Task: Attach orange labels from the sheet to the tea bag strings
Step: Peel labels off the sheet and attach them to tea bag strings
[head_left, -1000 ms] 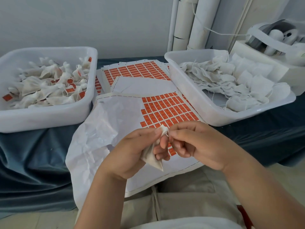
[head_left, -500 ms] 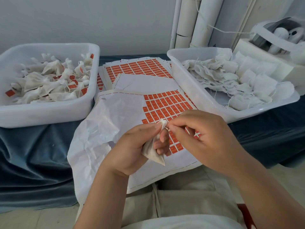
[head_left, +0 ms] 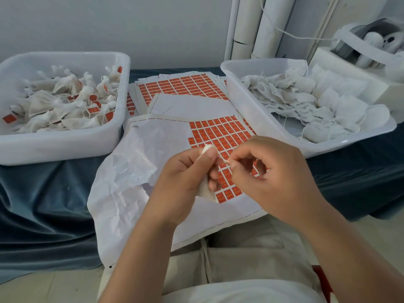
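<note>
Tea bag [head_left: 206, 192]: one, neck pointing away from the person, long axis likewise.
Left hand [head_left: 181, 180]: gripping it.
Right hand [head_left: 275, 171]: pinching its string [head_left: 223, 159].
Tubs: two, left tub [head_left: 65, 149] and right tub [head_left: 244, 101].

a plain pale grey wall [head_left: 109, 22] closes the back, lit softly and evenly. white pipes [head_left: 255, 27] stand upright against it right of centre, one with a dark seam across it. a thin white cord [head_left: 301, 37] runs from them toward the right. the worktop [head_left: 43, 193] is draped in dark blue cloth that hangs in folds over its front edge. pale floor tiles [head_left: 32, 289] show at the lower left.
</note>
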Available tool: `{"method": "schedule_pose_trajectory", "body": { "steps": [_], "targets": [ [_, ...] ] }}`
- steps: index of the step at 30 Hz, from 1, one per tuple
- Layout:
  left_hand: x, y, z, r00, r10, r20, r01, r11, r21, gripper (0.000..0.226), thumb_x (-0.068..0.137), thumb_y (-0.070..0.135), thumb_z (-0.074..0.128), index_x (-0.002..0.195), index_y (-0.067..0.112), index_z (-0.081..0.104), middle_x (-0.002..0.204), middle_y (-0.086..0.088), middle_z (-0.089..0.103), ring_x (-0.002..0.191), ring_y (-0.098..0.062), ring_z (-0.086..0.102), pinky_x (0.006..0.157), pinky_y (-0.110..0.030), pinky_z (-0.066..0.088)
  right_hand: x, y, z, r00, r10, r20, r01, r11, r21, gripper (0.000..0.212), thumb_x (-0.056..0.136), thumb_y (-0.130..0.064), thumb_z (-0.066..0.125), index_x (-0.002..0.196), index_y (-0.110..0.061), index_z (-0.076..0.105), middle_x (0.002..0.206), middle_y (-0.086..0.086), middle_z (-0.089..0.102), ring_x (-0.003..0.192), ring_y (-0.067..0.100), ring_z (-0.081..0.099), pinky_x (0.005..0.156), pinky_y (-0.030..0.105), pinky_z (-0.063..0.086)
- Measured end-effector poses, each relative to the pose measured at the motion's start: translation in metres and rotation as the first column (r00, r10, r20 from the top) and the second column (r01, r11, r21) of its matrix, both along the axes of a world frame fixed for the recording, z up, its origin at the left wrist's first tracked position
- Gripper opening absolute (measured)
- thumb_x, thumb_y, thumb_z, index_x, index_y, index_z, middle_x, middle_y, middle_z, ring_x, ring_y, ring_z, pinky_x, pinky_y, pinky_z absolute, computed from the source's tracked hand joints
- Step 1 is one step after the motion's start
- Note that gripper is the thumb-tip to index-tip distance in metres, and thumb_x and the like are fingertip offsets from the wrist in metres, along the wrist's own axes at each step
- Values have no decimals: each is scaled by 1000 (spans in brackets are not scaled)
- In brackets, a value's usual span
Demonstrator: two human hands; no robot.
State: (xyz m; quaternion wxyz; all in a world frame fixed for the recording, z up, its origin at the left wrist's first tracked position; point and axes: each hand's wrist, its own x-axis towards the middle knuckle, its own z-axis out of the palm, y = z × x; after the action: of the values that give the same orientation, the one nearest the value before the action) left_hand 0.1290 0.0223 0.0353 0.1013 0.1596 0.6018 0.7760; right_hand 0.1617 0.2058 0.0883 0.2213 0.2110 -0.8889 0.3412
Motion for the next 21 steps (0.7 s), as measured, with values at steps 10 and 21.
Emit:
{"method": "schedule_pose_trajectory", "body": {
  "steps": [10,21],
  "targets": [
    [3,16,1,959,198,203,-223,969,110,36,94,45,64,98,11,77,84,-12,75,73,-20,73,73,-30,60,-10,6,-10,913,178,367,-41,935,-351,13,93,-26,66,83,-31,73,79,-4,71,73,18,67,68,36,60],
    [0,5,3,963,265,42,-265,964,-16,48,90,45,65,136,37,52,96,-3,79,94,-18,77,81,-30,63,-29,7,-31,716,560,418,102,509,-855,8,85,-23,68,81,-23,75,70,-3,54,66,10,51,61,22,48]
  ]
}}
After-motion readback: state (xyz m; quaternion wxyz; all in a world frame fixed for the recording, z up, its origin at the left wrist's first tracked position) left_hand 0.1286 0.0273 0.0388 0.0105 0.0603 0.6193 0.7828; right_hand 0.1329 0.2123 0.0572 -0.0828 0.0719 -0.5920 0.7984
